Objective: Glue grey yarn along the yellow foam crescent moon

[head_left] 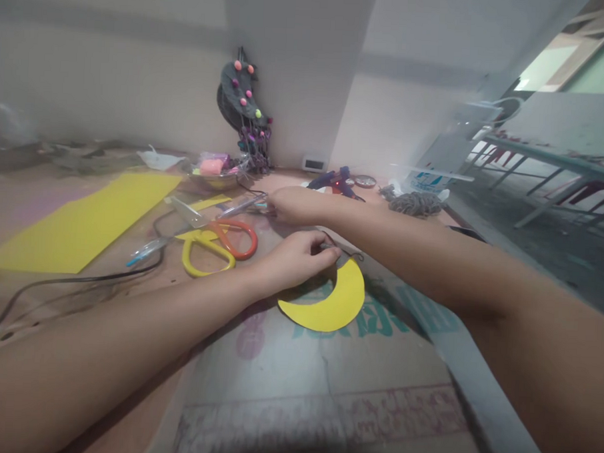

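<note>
Flat yellow paper-like crescent, just nearside-right of left hand, the closer one.
Tips slant near-left to far-right; right hand beyond; can't make out either grip.

Dim, hazy light, brightest at upper right, with a shaded wall and blur toward both sides

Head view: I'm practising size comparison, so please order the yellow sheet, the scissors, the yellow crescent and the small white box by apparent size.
1. Yellow sheet, clearly the largest
2. Scissors and yellow crescent, too alike to rank
3. White box, smallest, though it sits farther back
</note>
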Demonstrator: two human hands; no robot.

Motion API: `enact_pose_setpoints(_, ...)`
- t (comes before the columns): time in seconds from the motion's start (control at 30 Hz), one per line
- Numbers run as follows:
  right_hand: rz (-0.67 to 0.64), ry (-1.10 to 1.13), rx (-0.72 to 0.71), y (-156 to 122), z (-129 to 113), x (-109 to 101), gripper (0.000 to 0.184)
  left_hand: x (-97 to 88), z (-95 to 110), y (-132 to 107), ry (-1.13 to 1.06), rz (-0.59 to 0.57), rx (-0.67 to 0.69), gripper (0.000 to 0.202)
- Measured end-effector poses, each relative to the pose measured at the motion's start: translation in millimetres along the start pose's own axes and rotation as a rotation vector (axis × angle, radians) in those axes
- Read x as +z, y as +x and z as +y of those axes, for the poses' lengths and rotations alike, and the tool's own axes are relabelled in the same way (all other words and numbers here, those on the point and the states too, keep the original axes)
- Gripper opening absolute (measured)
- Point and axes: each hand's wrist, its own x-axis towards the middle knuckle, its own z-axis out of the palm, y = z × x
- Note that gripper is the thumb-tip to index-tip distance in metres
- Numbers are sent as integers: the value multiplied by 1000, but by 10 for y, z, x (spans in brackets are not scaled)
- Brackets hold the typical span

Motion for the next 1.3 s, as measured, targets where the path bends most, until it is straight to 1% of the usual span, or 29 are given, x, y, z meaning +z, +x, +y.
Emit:
enact_pose_setpoints(0.1, 106, -13, 86, -128, 69, -100, 20, 12, -8, 0, -14, 9, -20, 27)
enact_pose_setpoints(0.17, 182, 21, 161, -268, 139, -195, 22, 18, -16, 1, -49, 3, -47, 29)
enact_pose_setpoints(0.23, 295, 154, 234, -482, 181, -286, 20, 19, -23, 5, -109, -13, -67, 31)
enact_pose_setpoints(0.27, 348, 228, 234, -617, 181, -322, 17, 18, -26, 8, -144, -22, -74, 32)
enact_pose_setpoints(0.33, 395, 426, 227, -929, 131, -370, 12, 14, -33, 15, -204, -33, -75, 32)
enact_pose_setpoints(0.37, 373, 543, 241, -1094, 85, -380, 14, 11, -36, 19, -223, -33, -74, 32)
enact_pose_setpoints(0.4, 318, 664, 266, -1256, 32, -382, 14, 9, -39, 21, -232, -28, -73, 32)
enact_pose_setpoints(0.43, 267, 752, 281, -1408, -25, -374, 13, 7, -42, 24, -233, -18, -71, 32)
enact_pose_setpoints(0.47, 259, 778, 302, -1546, -80, -358, 11, 4, -45, 25, -230, -12, -68, 32)
enact_pose_setpoints(0.5, 240, 744, 330, -1664, -128, -333, 8, 2, -46, 26, -228, -11, -68, 32)
enact_pose_setpoints(0.6, 204, 594, 439, -1887, -207, -209, 16, -5, -46, 27, -210, -3, -82, 31)
enact_pose_setpoints(0.67, 190, 596, 487, -1939, -206, -106, 20, -6, -41, 27, -207, 6, -96, 32)
enact_pose_setpoints(0.77, 173, 691, 513, -1943, -171, 21, 25, -5, -22, 26, -260, 7, -97, 30)
enact_pose_setpoints(0.83, 172, 741, 535, -1938, -155, 69, 26, -11, 1, 24, -308, 3, -87, 30)
enact_pose_setpoints(0.97, 232, 815, 579, -1960, -154, 123, 27, -45, 34, 21, -337, 23, -81, 36)
enact_pose_setpoints(1.03, 251, 869, 587, -1975, -155, 150, 29, -63, 25, 25, -340, 15, -84, 36)
enact_pose_setpoints(1.13, 253, 878, 565, -1984, -157, 185, 30, -79, -11, 42, -353, -26, -83, 34)
enact_pose_setpoints(1.3, 236, 774, 489, -1987, -167, 234, 31, -80, -38, 71, -386, -83, -98, 34)
